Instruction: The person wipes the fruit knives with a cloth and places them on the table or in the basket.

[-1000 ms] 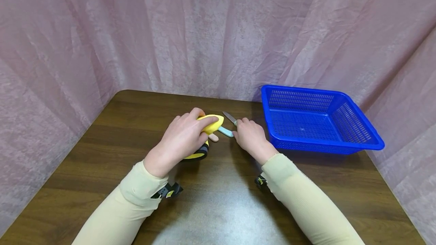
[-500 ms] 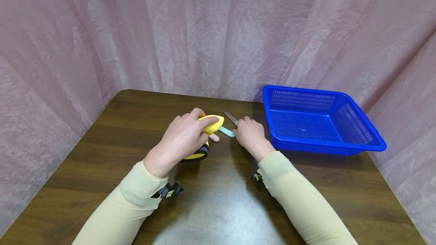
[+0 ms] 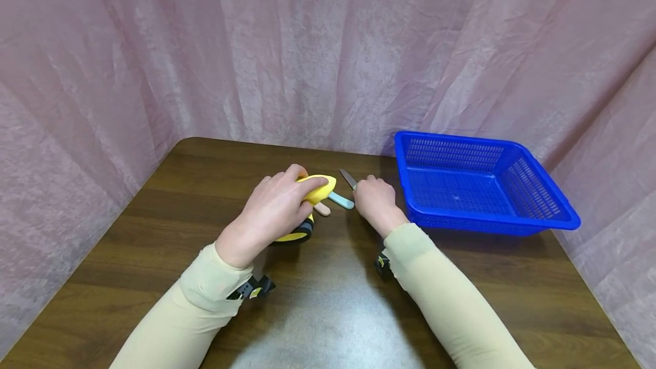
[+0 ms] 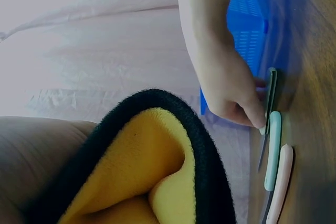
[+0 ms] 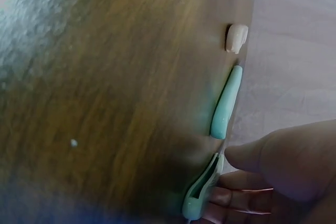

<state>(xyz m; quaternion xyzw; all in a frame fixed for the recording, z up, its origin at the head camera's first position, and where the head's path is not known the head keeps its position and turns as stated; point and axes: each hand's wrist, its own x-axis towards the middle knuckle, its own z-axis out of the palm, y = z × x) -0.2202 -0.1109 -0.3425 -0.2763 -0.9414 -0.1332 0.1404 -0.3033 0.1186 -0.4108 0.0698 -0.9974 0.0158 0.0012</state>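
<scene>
My left hand (image 3: 274, 206) grips a yellow cloth (image 3: 319, 189) with a dark border, bunched under the fingers; its folded opening fills the lower left wrist view. With thumb and fingers, my right hand (image 3: 376, 201) pinches the green, slotted handle of a folding knife (image 5: 202, 190). That knife's blade (image 3: 347, 177) is out and points away to the left. Close by on the table lie a knife with a mint handle (image 5: 227, 103) and one with a pale pink handle (image 4: 280, 182). The cloth hides parts of both in the head view.
A blue plastic basket (image 3: 487, 220) stands to the right of my right hand, at the back of the brown wooden table (image 3: 328, 300). Pink curtains (image 3: 307, 56) hang behind the table's far edge and along its sides.
My right hand has shifted slightly to the left, and the wrist has turned a little. The pinched knife's blade tip sits slightly farther right. My left hand with the cloth stays nearly still.
</scene>
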